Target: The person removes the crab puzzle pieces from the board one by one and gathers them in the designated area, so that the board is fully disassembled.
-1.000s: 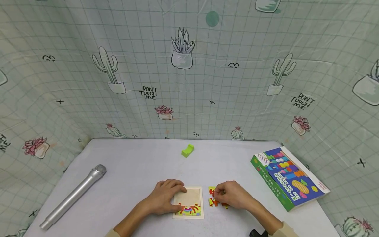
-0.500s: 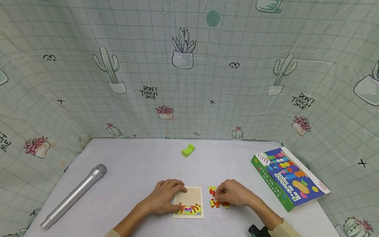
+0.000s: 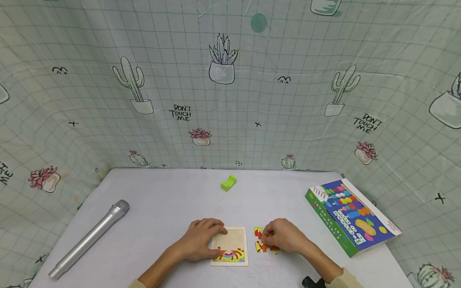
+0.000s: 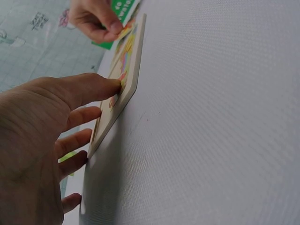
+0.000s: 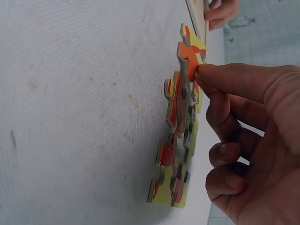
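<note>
A square wooden puzzle tray lies at the front middle of the table, its lower strip filled with colourful pieces. My left hand rests over the tray's left side. Its thumb presses the filled strip, and its other fingers extend along the tray's edge, as the left wrist view shows. Right of the tray, loose jigsaw pieces in red, yellow and orange lie close together. Thumb and index finger of my right hand pinch an orange puzzle piece among them; the other fingers are curled.
A light green curved block sits farther back. On the left lies a silver microphone. A blue and green box stands at the right, and a black object shows by the right sleeve. Patterned cloth hangs behind the table.
My right hand has shifted slightly and then stayed over the loose pieces. The left hand and the tray have not visibly moved.
</note>
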Demonstrator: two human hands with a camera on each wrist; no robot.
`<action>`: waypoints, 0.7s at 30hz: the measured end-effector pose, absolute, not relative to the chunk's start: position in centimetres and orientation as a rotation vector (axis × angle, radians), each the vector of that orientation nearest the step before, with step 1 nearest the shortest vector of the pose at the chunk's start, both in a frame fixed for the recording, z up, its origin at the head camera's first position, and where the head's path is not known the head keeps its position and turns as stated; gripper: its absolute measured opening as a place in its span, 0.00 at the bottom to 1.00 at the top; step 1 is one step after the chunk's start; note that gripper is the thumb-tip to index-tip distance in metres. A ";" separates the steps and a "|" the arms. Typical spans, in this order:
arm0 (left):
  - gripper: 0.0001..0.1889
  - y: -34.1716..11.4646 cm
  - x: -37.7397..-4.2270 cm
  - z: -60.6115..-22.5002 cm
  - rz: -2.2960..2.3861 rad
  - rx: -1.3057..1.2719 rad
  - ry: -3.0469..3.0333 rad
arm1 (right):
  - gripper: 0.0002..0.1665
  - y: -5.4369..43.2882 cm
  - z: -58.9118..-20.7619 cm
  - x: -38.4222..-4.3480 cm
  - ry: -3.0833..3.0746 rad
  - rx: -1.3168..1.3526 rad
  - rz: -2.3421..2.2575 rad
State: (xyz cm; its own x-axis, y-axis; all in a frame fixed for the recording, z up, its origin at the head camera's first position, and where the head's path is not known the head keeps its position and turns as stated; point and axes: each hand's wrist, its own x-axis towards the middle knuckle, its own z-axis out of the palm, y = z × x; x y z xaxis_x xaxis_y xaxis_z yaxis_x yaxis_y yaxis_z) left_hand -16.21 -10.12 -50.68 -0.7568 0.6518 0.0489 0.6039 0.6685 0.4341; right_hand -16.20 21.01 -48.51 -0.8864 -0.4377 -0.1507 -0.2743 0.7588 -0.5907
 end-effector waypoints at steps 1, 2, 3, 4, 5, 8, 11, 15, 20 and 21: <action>0.26 -10.1 -16.2 -50.7 0.661 1.046 2.767 | 0.06 21.0 -48.5 -16.2 2.683 -0.553 -0.831; 0.26 -10.1 -16.2 -50.7 0.662 1.045 2.766 | 0.06 21.0 -48.6 -16.1 2.691 -0.553 -0.823; 0.26 -10.1 -16.2 -50.7 0.663 1.044 2.764 | 0.06 20.9 -48.6 -16.1 2.698 -0.552 -0.818; 0.26 -10.1 -16.2 -50.7 0.664 1.044 2.764 | 0.06 20.9 -48.6 -16.1 2.705 -0.550 -0.813; 0.26 -10.1 -16.2 -50.7 0.665 1.045 2.764 | 0.06 20.9 -48.6 -16.1 2.711 -0.548 -0.808; 0.26 -10.1 -16.2 -50.8 0.667 1.046 2.767 | 0.06 20.9 -48.7 -16.0 2.723 -0.538 -0.802; 0.26 -10.1 -16.3 -50.8 0.668 1.050 2.770 | 0.06 20.8 -48.7 -16.0 2.726 -0.529 -0.803; 0.26 -10.2 -16.3 -50.8 0.671 1.049 2.766 | 0.06 20.8 -48.8 -16.0 2.731 -0.532 -0.801; 0.26 -10.2 -16.2 -50.7 0.676 1.046 2.761 | 0.07 20.7 -48.9 -16.0 2.742 -0.530 -0.788; 0.26 -10.2 -16.2 -50.8 0.676 1.048 2.762 | 0.07 20.7 -48.9 -16.0 2.742 -0.527 -0.787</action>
